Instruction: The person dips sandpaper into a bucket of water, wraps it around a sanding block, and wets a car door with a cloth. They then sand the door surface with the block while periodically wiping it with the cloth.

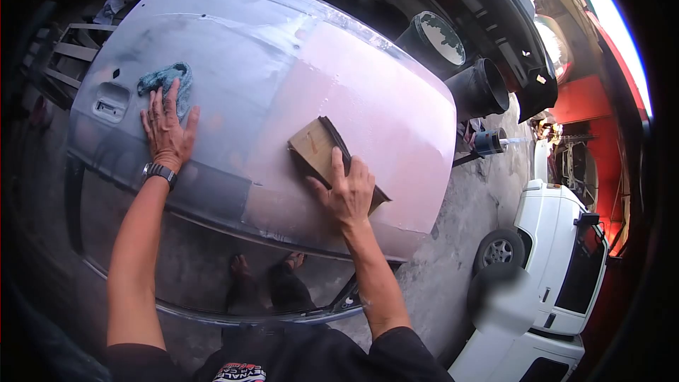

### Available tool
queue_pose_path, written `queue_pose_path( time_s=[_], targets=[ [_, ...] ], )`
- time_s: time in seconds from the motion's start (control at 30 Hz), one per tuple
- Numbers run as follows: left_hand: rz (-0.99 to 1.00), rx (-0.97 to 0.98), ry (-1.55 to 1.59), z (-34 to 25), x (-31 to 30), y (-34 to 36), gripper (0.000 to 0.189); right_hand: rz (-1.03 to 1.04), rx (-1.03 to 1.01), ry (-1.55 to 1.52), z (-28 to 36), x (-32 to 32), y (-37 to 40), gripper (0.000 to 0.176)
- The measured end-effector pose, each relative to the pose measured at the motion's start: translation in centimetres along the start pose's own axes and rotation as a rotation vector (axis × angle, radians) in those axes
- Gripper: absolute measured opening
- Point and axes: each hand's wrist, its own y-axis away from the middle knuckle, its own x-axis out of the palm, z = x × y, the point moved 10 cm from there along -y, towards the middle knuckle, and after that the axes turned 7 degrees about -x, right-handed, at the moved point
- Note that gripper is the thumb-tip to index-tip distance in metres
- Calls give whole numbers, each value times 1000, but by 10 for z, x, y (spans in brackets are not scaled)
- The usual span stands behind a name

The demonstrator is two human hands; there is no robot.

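Note:
A car door (233, 49) lies flat before me, its skin patchy grey and white on the left. Pink filler (396, 113) covers its right part. My right hand (346, 187) grips a sanding block (315, 145), a wooden piece with dark sandpaper wrapped along it, resting on the pink area. Wearing a wristwatch (160, 174), my left hand (168, 131) lies flat with fingers spread on the grey surface. Its fingertips touch a crumpled teal cloth (177, 83). Left of that hand is the recessed door handle opening (111, 102).
Beyond the door's far right edge stand black buckets (484, 88) and a dark bumper-like part (467, 7). A small can (489, 141) sits at the right. A white vehicle (552, 262) is parked on the concrete floor (453, 240). The window frame (191, 317) lies nearest my body.

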Motion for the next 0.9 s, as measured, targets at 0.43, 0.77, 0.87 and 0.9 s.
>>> queue_pose_path(
  time_s=[0.43, 0.77, 0.87, 0.9],
  targets=[
    [13, -6, -16, 4, 0, 3, 76, 111, 122, -33, -126, 62, -109, 74],
    [13, 17, 15, -1, -5, 3, 77, 113, -85, -84, -119, 43, -76, 78],
    [21, 11, 17, 1, -4, 2, 78, 232, 142, -15, -216, 113, -174, 71],
    [14, 6, 22, 0, -3, 0, 78, 286, 241, 9, -236, 127, -195, 68]
  ],
)
